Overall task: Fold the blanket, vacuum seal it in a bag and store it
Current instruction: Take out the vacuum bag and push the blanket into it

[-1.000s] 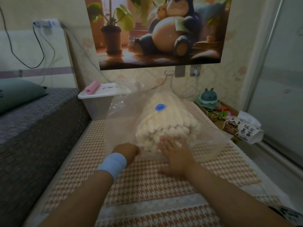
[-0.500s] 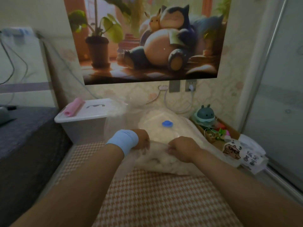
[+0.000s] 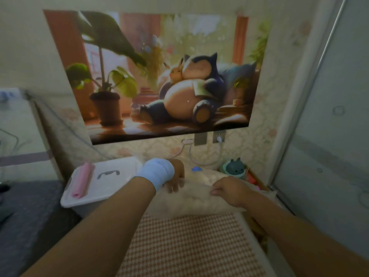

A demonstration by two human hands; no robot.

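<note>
A cream fluffy blanket sits folded inside a clear vacuum bag [image 3: 196,198] at the far end of the checked mat [image 3: 191,242]. The bag's blue valve [image 3: 196,168] shows on top near the wall. My left hand [image 3: 175,177], with a light blue band on the wrist, grips the bag's left side. My right hand [image 3: 227,189] has its fingers curled round the bag's right side. The picture is blurred, so the bag's edges are hard to trace.
A white lidded storage box [image 3: 99,182] stands left of the bag with a pink roll [image 3: 82,181] on its lid. A teal toy [image 3: 235,168] and clutter sit at the right by the wall. A dark bed [image 3: 26,208] lies left; a glass door [image 3: 329,136] right.
Both hands went from lying on the bag to gripping its sides, and the bag has moved away from me toward the wall. My view has tilted upward.
</note>
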